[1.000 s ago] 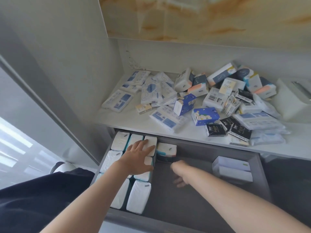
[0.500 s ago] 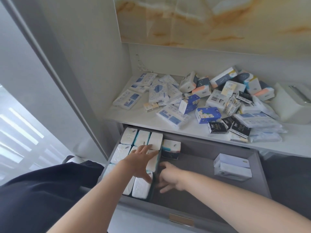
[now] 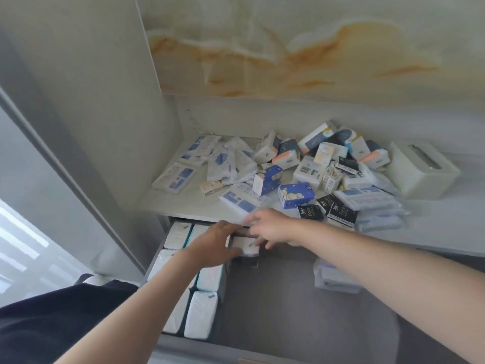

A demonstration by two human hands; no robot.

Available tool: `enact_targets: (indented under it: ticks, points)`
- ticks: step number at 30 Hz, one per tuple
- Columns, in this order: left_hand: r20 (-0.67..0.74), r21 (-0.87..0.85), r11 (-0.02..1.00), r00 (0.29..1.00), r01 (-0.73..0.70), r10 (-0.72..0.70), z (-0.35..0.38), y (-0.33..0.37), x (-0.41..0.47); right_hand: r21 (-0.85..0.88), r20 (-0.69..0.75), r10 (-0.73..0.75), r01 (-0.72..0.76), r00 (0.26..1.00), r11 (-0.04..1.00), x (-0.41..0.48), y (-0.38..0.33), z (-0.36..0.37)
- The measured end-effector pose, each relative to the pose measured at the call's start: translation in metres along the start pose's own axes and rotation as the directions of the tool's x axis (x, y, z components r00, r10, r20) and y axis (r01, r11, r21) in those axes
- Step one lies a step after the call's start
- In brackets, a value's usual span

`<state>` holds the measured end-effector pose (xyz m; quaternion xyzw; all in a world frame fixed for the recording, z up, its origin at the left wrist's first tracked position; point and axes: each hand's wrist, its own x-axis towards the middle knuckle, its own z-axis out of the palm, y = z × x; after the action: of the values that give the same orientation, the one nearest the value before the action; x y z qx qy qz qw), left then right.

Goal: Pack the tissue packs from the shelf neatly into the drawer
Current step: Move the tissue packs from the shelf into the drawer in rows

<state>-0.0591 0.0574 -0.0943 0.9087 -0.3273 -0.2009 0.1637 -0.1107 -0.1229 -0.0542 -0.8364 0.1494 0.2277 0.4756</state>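
Note:
Several mixed tissue packs lie in a loose heap on the white shelf (image 3: 183,206), among them a blue floral pack (image 3: 296,194) and a flat blue-and-white pack (image 3: 240,202). Below it the grey drawer (image 3: 288,311) stands open, with white packs (image 3: 200,313) lined up in rows along its left side. My left hand (image 3: 215,244) rests flat on those rows, fingers spread. My right hand (image 3: 270,227) is above the drawer's back edge, fingers apart, over a white pack (image 3: 246,245) standing beside the rows. Whether it touches that pack is unclear.
A pale tissue box (image 3: 422,169) stands at the shelf's right end. A small stack of white packs (image 3: 333,277) sits at the drawer's right side, partly behind my right forearm. A wall closes off the shelf on the left.
My right hand has risen from the drawer floor up toward the shelf's front edge. My left hand has slid toward the back of the rows. The view has tilted upward.

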Motion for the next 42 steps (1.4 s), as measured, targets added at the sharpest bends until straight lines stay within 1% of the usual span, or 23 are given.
enact_targets:
  ticks: [1,3,5,6,8,11,13,15,17,19,21,23,26,28,30,32,34,36,38,39,40,41,42]
  points:
    - [-0.049,-0.066,0.998,0.999,-0.013,0.01,-0.008,0.013,0.009,-0.013,-0.053,-0.031,0.031,0.998,0.999,0.001,-0.005,-0.019]
    - [-0.125,-0.138,0.989,0.992,-0.047,0.03,-0.023,0.038,0.03,-0.023,-0.179,-0.083,0.08,0.98,0.997,0.007,-0.009,-0.057]
    - [-0.177,-0.156,0.984,0.982,-0.087,0.059,-0.037,0.062,0.055,-0.065,-0.318,-0.142,0.128,0.937,0.99,0.013,-0.008,-0.093]
    - [-0.199,-0.16,0.981,0.977,-0.108,0.075,-0.042,0.072,0.069,-0.131,-0.379,-0.18,0.14,0.908,0.981,0.016,-0.005,-0.111]
    - [-0.235,-0.167,0.976,0.967,-0.141,0.099,-0.05,0.093,0.099,-0.285,-0.466,-0.233,0.104,0.854,0.953,0.022,0.006,-0.144]
    - [-0.248,-0.171,0.975,0.964,-0.145,0.1,-0.051,0.114,0.143,-0.451,-0.564,-0.273,-0.013,0.78,0.893,0.034,0.03,-0.187]
    - [-0.278,-0.117,0.981,0.954,-0.153,0.115,-0.05,0.125,0.171,-0.577,-0.598,-0.338,-0.098,0.726,0.811,0.045,0.042,-0.211]
    - [-0.325,-0.016,0.988,0.935,-0.157,0.143,-0.051,0.133,0.197,-0.652,-0.63,-0.41,-0.161,0.66,0.741,0.054,0.047,-0.233]
    - [-0.36,0.072,0.988,0.921,-0.134,0.151,-0.053,0.14,0.223,-0.668,-0.663,-0.457,-0.192,0.593,0.719,0.064,0.05,-0.253]
    - [-0.367,0.128,0.986,0.919,-0.102,0.143,-0.058,0.143,0.244,-0.692,-0.662,-0.503,-0.196,0.555,0.694,0.077,0.052,-0.264]
    - [-0.347,0.188,0.979,0.927,-0.078,0.141,-0.061,0.144,0.262,-0.728,-0.636,-0.534,-0.204,0.558,0.654,0.091,0.056,-0.27]
    - [-0.289,0.254,0.966,0.949,-0.053,0.128,-0.061,0.141,0.277,-0.76,-0.607,-0.527,-0.242,0.595,0.603,0.104,0.059,-0.272]
    - [-0.159,0.29,0.956,0.984,-0.036,0.085,-0.05,0.134,0.292,-0.788,-0.579,-0.488,-0.293,0.653,0.541,0.12,0.059,-0.277]
    - [-0.17,0.314,0.949,0.982,-0.023,0.08,-0.043,0.131,0.297,-0.788,-0.582,-0.471,-0.317,0.663,0.527,0.126,0.056,-0.285]
    - [-0.213,0.307,0.951,0.972,-0.026,0.095,-0.04,0.13,0.301,-0.781,-0.592,-0.474,-0.318,0.652,0.538,0.131,0.055,-0.292]
    - [-0.263,0.249,0.967,0.958,-0.045,0.112,-0.042,0.131,0.303,-0.781,-0.596,-0.517,-0.292,0.614,0.552,0.134,0.057,-0.295]
    - [-0.361,0.126,0.989,0.925,-0.08,0.121,-0.048,0.133,0.305,-0.797,-0.574,-0.601,-0.209,0.556,0.567,0.135,0.057,-0.297]
    - [-0.515,0.028,0.982,0.84,-0.185,0.173,-0.056,0.136,0.304,-0.806,-0.553,-0.695,-0.086,0.458,0.585,0.132,0.053,-0.299]
    - [-0.613,0.011,0.961,0.757,-0.278,0.226,-0.066,0.141,0.3,-0.783,-0.564,-0.737,0.042,0.372,0.621,0.126,0.045,-0.299]
    - [-0.644,0.019,0.952,0.725,-0.305,0.245,-0.071,0.143,0.298,-0.746,-0.589,-0.733,0.118,0.341,0.655,0.122,0.04,-0.297]
    - [-0.659,0.028,0.952,0.71,-0.306,0.248,-0.077,0.143,0.295,-0.688,-0.626,-0.707,0.195,0.329,0.699,0.116,0.035,-0.295]
    - [-0.674,0.033,0.956,0.7,-0.292,0.237,-0.085,0.145,0.29,-0.61,-0.668,-0.664,0.264,0.337,0.748,0.11,0.029,-0.291]
    - [-0.683,0.022,0.962,0.699,-0.27,0.212,-0.091,0.144,0.286,-0.513,-0.708,-0.604,0.322,0.365,0.796,0.103,0.023,-0.287]
